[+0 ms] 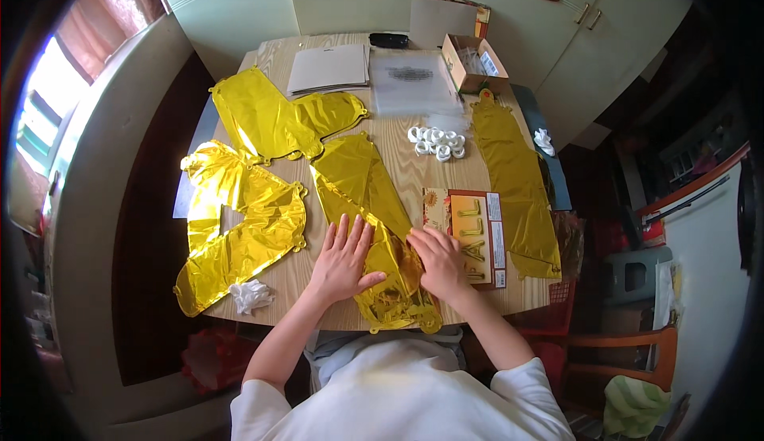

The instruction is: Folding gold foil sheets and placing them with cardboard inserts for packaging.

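A flat gold foil balloon (358, 174) lies lengthwise in front of me, its near end crumpled and folded by the table's front edge. My left hand (344, 264) rests palm down on it, fingers stretched out. At the balloon's right edge, my right hand (442, 264) has its fingers bent and close together on the foil. Just right of that hand is a printed orange and cream packaging card (469, 234). More flat gold letter-shaped balloons lie about: one at the far left (259, 115), one at the near left (247, 222) and one along the right side (513, 174).
Several white ribbon rolls (438, 145) sit beyond the card. Farther back are a stack of pale boards (328, 71), clear plastic sheets (414, 99), a black object (388, 40) and an open cardboard box (481, 81). Crumpled white tissue (251, 296) lies near left. A wooden chair (625, 341) stands right.
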Available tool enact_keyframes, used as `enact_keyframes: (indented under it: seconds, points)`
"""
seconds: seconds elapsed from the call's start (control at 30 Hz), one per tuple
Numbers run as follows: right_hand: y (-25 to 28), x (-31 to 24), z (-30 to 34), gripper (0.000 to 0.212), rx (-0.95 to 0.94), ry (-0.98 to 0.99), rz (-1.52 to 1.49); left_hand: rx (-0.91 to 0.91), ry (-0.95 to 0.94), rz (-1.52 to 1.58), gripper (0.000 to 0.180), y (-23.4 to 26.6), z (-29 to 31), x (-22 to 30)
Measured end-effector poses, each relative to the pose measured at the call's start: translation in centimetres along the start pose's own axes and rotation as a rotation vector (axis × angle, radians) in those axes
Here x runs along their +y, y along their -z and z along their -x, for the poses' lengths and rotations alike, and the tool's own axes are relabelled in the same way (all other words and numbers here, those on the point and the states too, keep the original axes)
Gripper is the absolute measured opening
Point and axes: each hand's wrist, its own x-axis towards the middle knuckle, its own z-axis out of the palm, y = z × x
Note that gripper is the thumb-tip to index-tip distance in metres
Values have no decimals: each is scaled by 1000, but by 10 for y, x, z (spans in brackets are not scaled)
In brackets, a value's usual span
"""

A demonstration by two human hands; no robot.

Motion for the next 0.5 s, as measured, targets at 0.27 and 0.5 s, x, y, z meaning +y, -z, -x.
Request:
enact_keyframes:
  seconds: [0.27,0.5]
  points:
    - [-9,-35,34,47,-47,-23,90,-24,10,13,95,2,-1,2]
    - [-8,-35,36,47,-54,-37,42,-30,5,13,92,5,-1,3]
